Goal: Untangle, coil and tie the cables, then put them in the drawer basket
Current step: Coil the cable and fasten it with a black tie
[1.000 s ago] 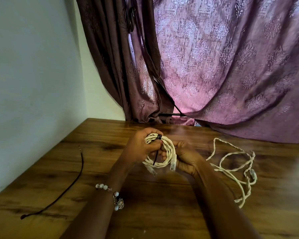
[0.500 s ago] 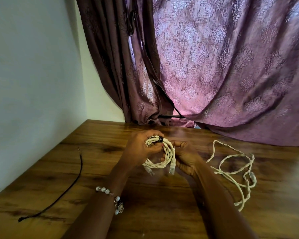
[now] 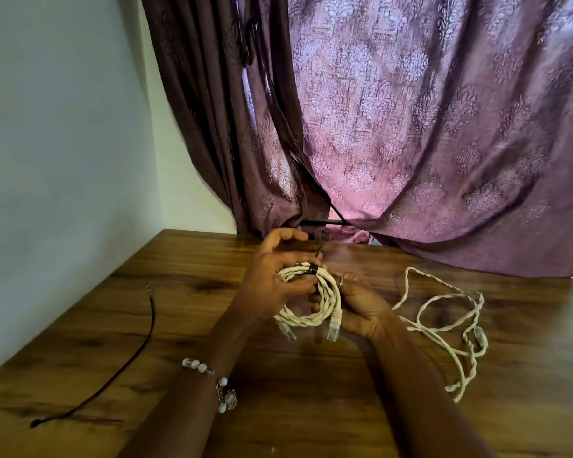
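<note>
Cables: one white coil [image 3: 306,297] with a black tie [image 3: 312,269] sits above the table [image 3: 186,292], held by both hands. Left hand [image 3: 272,282] and right hand [image 3: 361,305] curl around it. Another white cable [image 3: 444,325] lies loose nearby.

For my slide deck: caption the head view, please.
Both hands, left hand and right hand, hold a coiled white cable banded by a black tie.

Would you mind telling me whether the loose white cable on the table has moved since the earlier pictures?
No. The loose white cable lies in the same spot on the wooden table, same loops, below the curtain hem.
</note>
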Motion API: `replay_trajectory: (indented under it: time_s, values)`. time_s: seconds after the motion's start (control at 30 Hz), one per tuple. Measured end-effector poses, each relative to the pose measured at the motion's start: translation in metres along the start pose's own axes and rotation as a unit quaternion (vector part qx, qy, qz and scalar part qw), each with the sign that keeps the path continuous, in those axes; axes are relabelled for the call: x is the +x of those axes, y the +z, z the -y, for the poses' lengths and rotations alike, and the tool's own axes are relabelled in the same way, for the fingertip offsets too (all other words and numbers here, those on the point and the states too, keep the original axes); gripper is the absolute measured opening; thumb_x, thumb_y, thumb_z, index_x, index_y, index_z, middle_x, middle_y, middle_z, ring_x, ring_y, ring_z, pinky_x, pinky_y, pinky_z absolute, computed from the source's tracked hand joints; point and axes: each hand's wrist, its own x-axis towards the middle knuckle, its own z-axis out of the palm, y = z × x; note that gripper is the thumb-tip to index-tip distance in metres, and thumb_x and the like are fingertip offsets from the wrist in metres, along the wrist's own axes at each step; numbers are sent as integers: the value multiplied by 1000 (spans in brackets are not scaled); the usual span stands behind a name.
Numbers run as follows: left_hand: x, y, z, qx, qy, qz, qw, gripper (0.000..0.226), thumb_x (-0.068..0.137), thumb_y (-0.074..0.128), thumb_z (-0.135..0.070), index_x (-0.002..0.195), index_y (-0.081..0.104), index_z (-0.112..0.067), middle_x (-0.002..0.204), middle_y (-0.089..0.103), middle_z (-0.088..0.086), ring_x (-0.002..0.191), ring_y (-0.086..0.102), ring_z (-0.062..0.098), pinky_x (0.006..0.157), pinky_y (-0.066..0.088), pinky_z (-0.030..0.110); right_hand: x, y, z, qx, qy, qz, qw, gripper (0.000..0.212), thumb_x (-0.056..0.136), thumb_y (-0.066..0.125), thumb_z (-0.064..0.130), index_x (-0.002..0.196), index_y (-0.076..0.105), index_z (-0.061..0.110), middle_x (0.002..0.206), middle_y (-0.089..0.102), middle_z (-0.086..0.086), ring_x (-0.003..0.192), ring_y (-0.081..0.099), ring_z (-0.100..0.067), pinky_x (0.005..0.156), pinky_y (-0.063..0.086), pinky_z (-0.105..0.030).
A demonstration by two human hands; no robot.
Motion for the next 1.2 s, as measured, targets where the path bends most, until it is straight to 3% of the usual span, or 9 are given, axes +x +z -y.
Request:
replay_trajectory:
  time_s: [0.07,0.13,0.27,0.4,0.57,0.63,0.8,1.07,1.2]
  values:
    - [0,1,1,-11,-4,4,1000,27,69,79,-12,95,75,-18,129,46,4,110,63,25,91,54,46,1,-4,-1,9,15,25,1000,57,18,98,14,67,75,-1,63,70,-16,51,67,-22,43,55,-32]
    - [1,-1,1,-17,-8,1,1000,27,70,79,-15,96,76,-21,130,46,2,113,61,27,93,52,43,1,-3,-2,24,15,28,999,65,10,98,14,68,74,-2,64,70,-16,52,68,-23,43,54,-31]
    - [0,-5,3,52,2,-4,999,30,67,79,-13,93,75,-27,128,48,0,116,53,5,95,46,21,13,-5,3,63,-33,-3,997,62,45,96,19,95,67,-4,93,67,-21,79,69,-29,69,59,-39]
    - [-2,1,6,51,-4,15,999,27,67,79,-13,93,76,-19,128,48,0,118,54,11,98,46,23,13,-8,7,-3,-62,-9,998,19,76,70,12,89,71,-2,89,69,-21,76,69,-28,73,58,-37]
    - [-1,-1,9,75,-17,16,997,27,66,81,-14,93,76,-21,125,49,-4,116,51,1,94,43,13,16,-5,6,-6,-92,-34,995,50,59,89,18,98,66,-3,90,65,-22,82,61,-31,80,53,-40]
    - [-1,0,8,62,-35,9,997,29,67,83,-11,93,76,-21,121,53,-4,112,53,0,91,47,16,13,-1,7,-22,-112,-50,992,29,79,73,15,97,62,-5,87,65,-21,80,64,-30,75,56,-39]
    - [-4,6,7,-21,-143,6,990,25,72,80,-5,95,75,-12,100,73,7,65,70,27,46,55,31,11,16,-1,-203,-215,-130,946,18,97,48,3,83,59,0,69,64,-10,65,61,-19,58,53,-28]
    - [-7,24,5,-37,-210,-45,976,19,71,81,-5,86,69,-11,68,71,18,41,60,22,47,53,34,11,8,5,-370,-340,-159,850,9,89,59,-2,84,67,-3,83,71,-14,77,66,-13,68,53,-21]
    - [-9,20,5,4,-217,-63,974,18,72,80,-5,88,71,-5,72,72,17,53,67,19,47,53,25,10,5,8,-311,-322,-138,883,5,83,66,-5,79,69,-8,75,71,-13,68,67,-15,62,54,-23]
